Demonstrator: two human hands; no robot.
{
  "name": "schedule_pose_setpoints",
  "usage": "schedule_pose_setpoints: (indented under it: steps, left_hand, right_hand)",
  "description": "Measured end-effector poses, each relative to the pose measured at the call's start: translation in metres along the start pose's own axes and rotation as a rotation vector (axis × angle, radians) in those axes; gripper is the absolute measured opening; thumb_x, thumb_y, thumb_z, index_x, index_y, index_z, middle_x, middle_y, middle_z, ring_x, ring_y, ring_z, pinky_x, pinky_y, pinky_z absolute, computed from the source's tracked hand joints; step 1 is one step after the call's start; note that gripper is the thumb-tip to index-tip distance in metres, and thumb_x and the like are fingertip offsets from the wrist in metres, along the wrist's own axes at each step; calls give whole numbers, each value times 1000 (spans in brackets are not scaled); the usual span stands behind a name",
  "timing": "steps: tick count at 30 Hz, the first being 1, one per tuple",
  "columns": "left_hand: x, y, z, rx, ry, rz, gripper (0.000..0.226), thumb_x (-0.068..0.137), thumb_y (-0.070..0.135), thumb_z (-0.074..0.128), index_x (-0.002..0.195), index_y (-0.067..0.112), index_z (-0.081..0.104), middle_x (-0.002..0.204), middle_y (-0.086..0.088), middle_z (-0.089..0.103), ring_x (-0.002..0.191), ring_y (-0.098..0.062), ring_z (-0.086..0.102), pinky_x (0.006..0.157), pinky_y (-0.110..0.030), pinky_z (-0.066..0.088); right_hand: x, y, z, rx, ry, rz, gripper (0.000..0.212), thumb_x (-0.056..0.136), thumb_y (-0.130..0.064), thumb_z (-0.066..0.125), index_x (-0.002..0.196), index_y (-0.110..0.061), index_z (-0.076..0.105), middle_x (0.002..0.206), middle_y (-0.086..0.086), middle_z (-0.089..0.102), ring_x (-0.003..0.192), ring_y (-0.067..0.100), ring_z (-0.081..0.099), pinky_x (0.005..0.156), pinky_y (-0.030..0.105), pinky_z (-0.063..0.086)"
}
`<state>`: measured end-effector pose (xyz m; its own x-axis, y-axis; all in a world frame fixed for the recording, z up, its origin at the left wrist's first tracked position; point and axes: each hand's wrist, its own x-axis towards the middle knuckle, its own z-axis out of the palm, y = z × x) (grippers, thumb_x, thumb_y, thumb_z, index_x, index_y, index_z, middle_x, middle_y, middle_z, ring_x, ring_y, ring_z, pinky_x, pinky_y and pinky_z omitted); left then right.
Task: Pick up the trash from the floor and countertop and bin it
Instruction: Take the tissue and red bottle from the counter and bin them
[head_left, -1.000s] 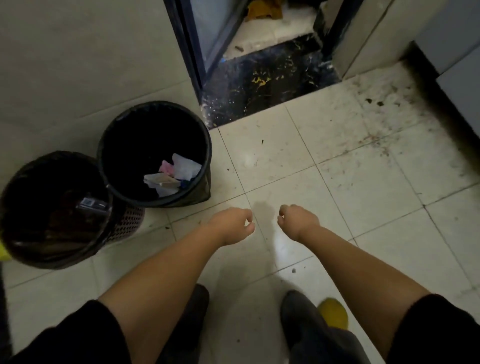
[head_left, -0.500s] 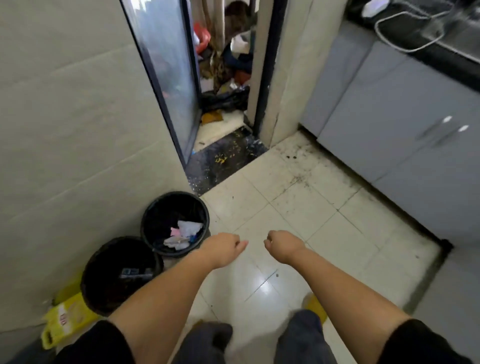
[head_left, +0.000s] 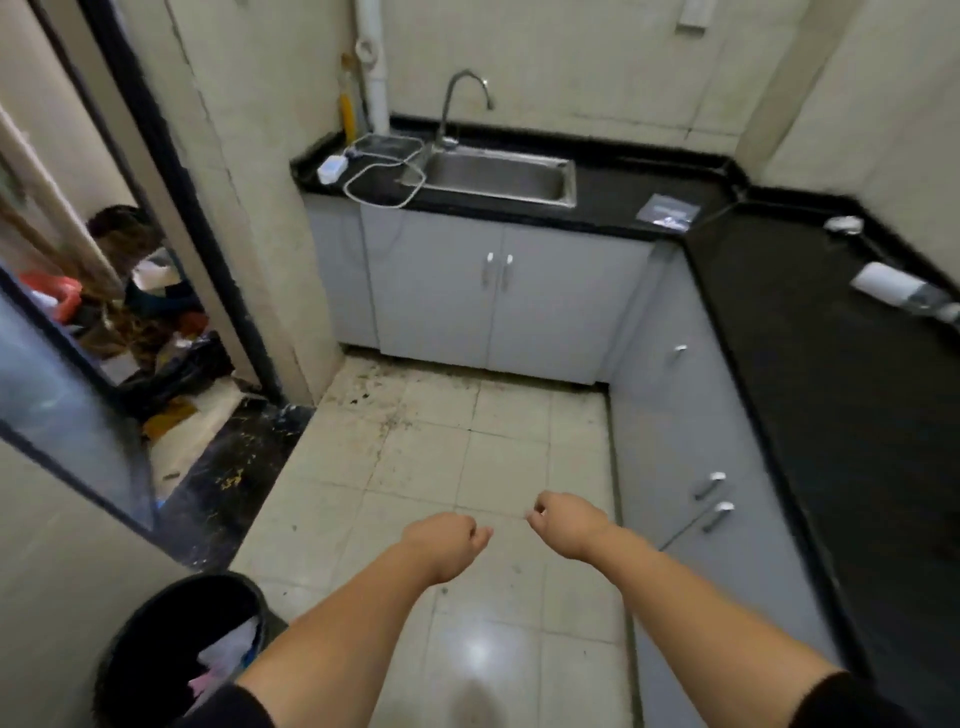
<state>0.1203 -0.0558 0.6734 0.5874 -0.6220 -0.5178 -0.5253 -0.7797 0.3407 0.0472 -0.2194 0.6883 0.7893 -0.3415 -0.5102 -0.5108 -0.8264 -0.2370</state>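
Note:
My left hand and my right hand hang over the tiled floor, both curled into loose fists with nothing in them. A black bin with white and pink scraps inside stands at the lower left, partly behind my left arm. On the black countertop at the right lie a plastic bottle on its side, a small crumpled white piece and a dark foil packet near the corner.
A steel sink with a tap sits at the back, a white cable and plug to its left. Grey cabinets line the back and right. An open doorway at left shows clutter. The floor is stained near the cabinets.
The view has lifted from the two bins to the sink and countertop. One bin has dropped out of sight. Both hands stay curled and hold nothing.

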Motion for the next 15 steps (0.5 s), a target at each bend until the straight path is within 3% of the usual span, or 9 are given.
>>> schedule_pose_setpoints:
  steps: [5,15]
  left_hand:
    - [10,108,15,85,1,152,53,99,48,27,105,9,61,117,-15,65,110,-32,60,88,-37,46]
    - [13,331,50,226,-49,466,48,99,46,29,98,10,62,110,-14,67,103,-30,63,82,-33,47]
  right_hand:
    - [-63,99,-18,110,86,161,46,98,-37,39,135,-11,43,138,17,52,126,32,50,100,39,42]
    - [-178,276,-60,283,377,412,38,97,-35,41,124,-11,51,126,17,58,116,33,55,94,40,45]
